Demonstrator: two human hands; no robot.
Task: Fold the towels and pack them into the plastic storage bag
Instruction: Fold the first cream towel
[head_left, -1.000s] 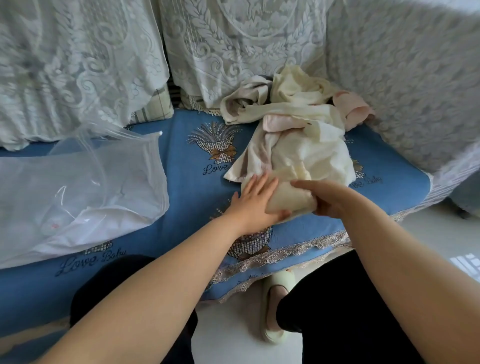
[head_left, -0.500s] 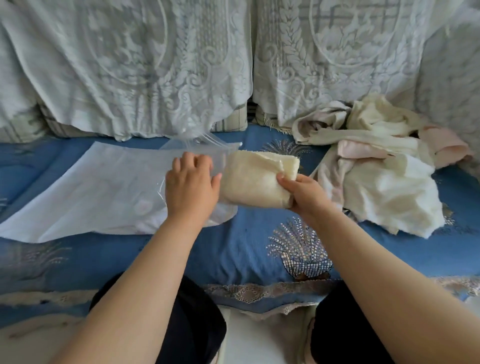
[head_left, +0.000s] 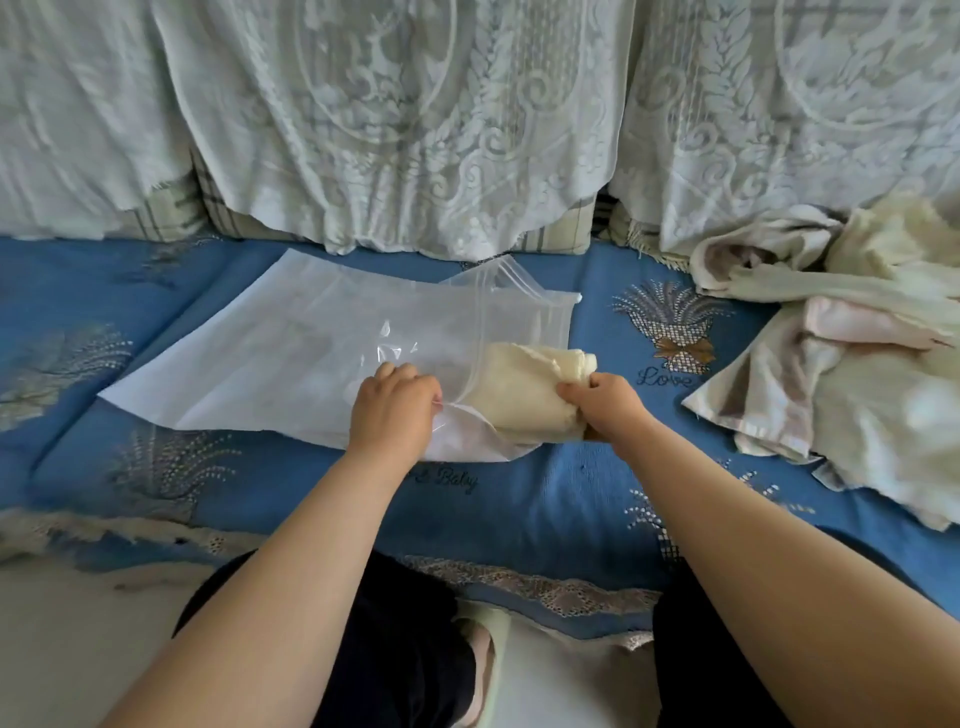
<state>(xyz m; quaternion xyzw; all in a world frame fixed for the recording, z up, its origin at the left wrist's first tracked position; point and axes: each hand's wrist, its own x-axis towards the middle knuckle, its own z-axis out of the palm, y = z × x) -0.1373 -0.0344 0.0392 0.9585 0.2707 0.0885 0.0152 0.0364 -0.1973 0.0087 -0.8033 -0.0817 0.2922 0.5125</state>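
Head camera gave me both bare arms reaching forward over a blue embroidered sofa cover (head_left: 545, 499). My left hand (head_left: 393, 410) had its fingers curled, pinching the near lip of the clear plastic storage bag (head_left: 291, 364) at its open mouth, with the knuckles up and the thumb side toward the other hand. Just to the right of that hand, my right hand (head_left: 605, 402) gripped the near end of a folded cream towel (head_left: 524, 387), fingers wrapped round the thick fold. The towel sat partly inside the bag's mouth: its far portion showed through the clear film, while the end in my grip stuck out toward the right. The bag lay flat on the cover and stretched away to the left of my left hand, its zip edge lifted above the towel. Well to the right of my right hand lay a loose pile of unfolded towels (head_left: 852, 374), cream and pale pink, crumpled and overlapping. Beyond both hands, white lace drapes (head_left: 415, 119) hung over the sofa back. Below my forearms I could see dark trousers (head_left: 395, 649) and a pale slipper (head_left: 485, 670) on the light floor.
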